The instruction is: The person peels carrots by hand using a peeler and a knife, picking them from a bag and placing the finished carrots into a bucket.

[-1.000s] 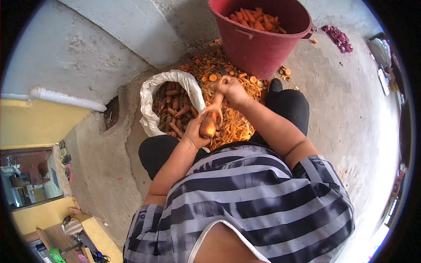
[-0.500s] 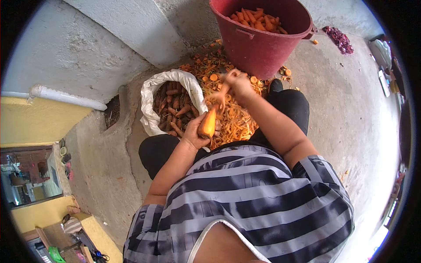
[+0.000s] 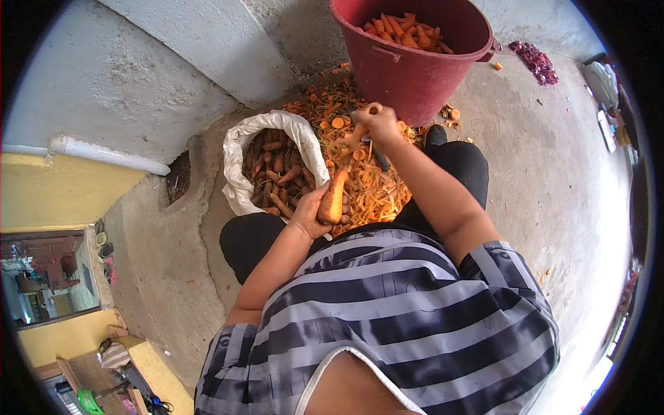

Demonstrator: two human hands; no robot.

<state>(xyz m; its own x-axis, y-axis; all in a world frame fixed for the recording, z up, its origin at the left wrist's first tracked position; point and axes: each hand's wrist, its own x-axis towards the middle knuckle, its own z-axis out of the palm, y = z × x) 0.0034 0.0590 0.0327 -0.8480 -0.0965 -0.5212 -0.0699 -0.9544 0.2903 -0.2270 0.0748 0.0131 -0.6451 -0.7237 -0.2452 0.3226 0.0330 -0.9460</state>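
Observation:
My left hand [image 3: 310, 211] is wrapped round a thick carrot [image 3: 335, 200], tilted with its narrow end pointing away from me. Bright orange flesh shows along the carrot's upper side, while brownish skin remains near its thick end. Beyond the carrot tip, my right hand [image 3: 379, 126] is closed round a peeling tool, mostly hidden and blurred; its exact kind cannot be made out. Below both hands lies a heap of orange peelings [image 3: 377, 197]. A white sack [image 3: 237, 149] of unpeeled, dirty carrots [image 3: 277, 166] stands beside my left hand.
A large red bucket [image 3: 408, 76] holding peeled carrots [image 3: 404, 31] stands ahead, just past my right hand. Cut carrot ends [image 3: 337, 122] lie among the scraps. The wall [image 3: 173, 62] rises at the front left. A purple-red heap [image 3: 534, 63] lies on the floor at the right.
My right hand has shifted slightly and blurs less. The carrot in my left hand has turned a little more upright, its tip moving slightly right.

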